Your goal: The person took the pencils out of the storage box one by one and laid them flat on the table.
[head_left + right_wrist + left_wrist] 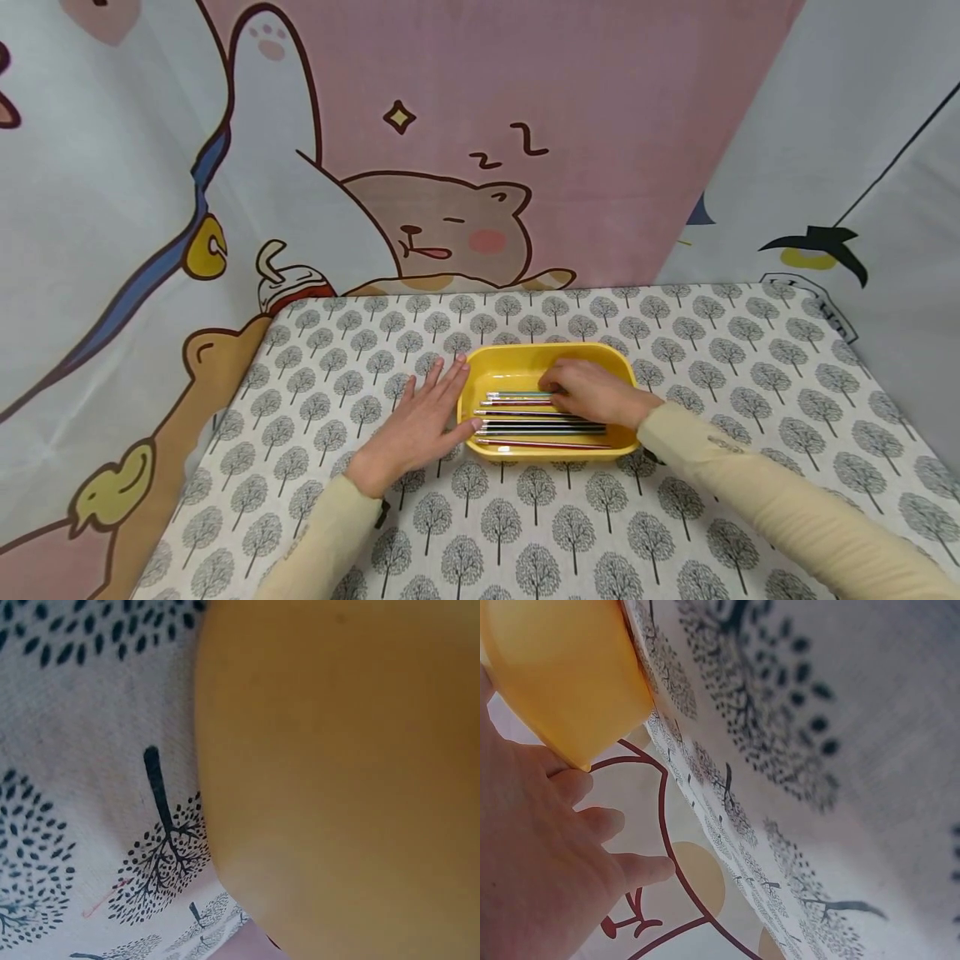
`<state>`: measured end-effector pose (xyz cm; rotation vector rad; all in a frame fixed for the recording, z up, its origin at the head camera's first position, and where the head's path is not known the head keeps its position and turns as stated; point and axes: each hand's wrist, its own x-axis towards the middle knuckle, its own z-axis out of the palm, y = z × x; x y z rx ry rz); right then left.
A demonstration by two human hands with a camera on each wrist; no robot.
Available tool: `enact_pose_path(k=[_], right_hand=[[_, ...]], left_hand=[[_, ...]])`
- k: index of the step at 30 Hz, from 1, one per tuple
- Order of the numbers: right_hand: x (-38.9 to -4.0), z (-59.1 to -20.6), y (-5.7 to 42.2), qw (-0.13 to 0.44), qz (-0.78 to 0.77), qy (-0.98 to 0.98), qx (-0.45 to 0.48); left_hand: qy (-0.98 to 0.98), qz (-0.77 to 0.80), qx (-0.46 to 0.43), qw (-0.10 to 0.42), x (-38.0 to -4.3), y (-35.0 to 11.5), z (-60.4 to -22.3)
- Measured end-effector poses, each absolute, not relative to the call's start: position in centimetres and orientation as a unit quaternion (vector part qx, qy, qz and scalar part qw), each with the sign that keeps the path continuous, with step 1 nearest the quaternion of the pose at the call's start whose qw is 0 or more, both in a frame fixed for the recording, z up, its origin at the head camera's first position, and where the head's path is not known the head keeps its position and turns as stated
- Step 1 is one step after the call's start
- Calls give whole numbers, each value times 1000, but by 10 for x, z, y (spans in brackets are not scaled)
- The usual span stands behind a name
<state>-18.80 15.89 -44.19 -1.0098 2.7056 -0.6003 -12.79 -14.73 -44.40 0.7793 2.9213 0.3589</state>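
Observation:
A yellow plastic bin (551, 452) with rounded corners stands on the table and holds several pencils (525, 427), lying side by side, in dark, red and teal colours. My left hand (420, 423) rests against the bin's left end with its fingers spread; in the left wrist view that hand (547, 847) touches the yellow wall (570, 675). Inside the bin my right hand (596, 390) has its fingers curled at the right end of the teal pencil (517, 393), which it seems to pinch. The bin's outer wall (337, 780) fills most of the right wrist view, hiding those fingers.
A white cloth with a tree print (525, 533) covers the table under the bin. Behind the table hangs a pink and white cartoon curtain (600, 125), with white fabric continuing along both sides.

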Motion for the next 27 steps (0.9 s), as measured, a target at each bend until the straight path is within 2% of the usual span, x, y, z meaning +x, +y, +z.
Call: enact_pose_path(k=[14, 27], right_hand=[[-189, -442, 159, 113, -229, 912, -320], [-185, -427, 164, 57, -249, 914, -315]], left_hand=[[958, 116, 257, 49, -128, -147, -445], [958, 122, 255, 47, -128, -147, -445]])
